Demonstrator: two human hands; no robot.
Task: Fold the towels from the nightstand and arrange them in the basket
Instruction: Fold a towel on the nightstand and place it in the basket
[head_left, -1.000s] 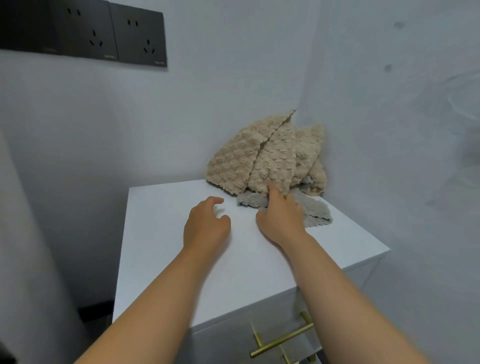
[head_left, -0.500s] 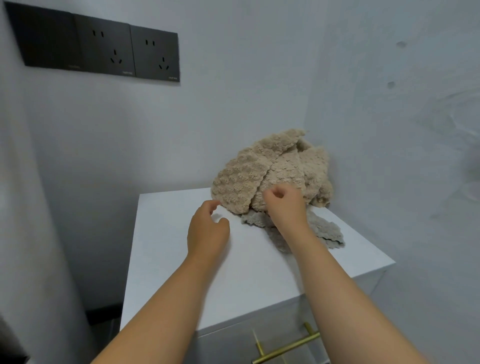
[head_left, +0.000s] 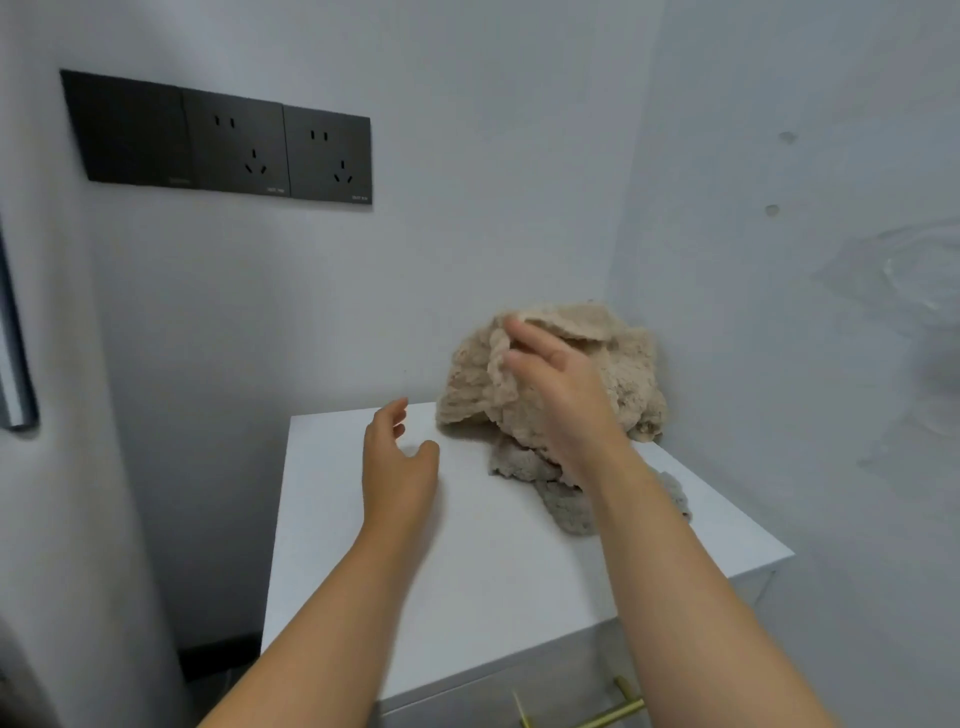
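Towels (head_left: 626, 366) against right hand (head_left: 561, 400), left hand (head_left: 400, 462) apart

Left hand (head_left: 397, 467) loosely spread, right hand (head_left: 553, 387) higher, blurred.

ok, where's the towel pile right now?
Head view, right of centre: the towel pile sits in the back right corner of the white nightstand, against the walls, right hand on its front.

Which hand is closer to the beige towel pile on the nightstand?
Right. The right hand lies against the front of the towel pile, touching its upper fold. The left hand is over the bare nightstand top, left of the pile, not touching it.
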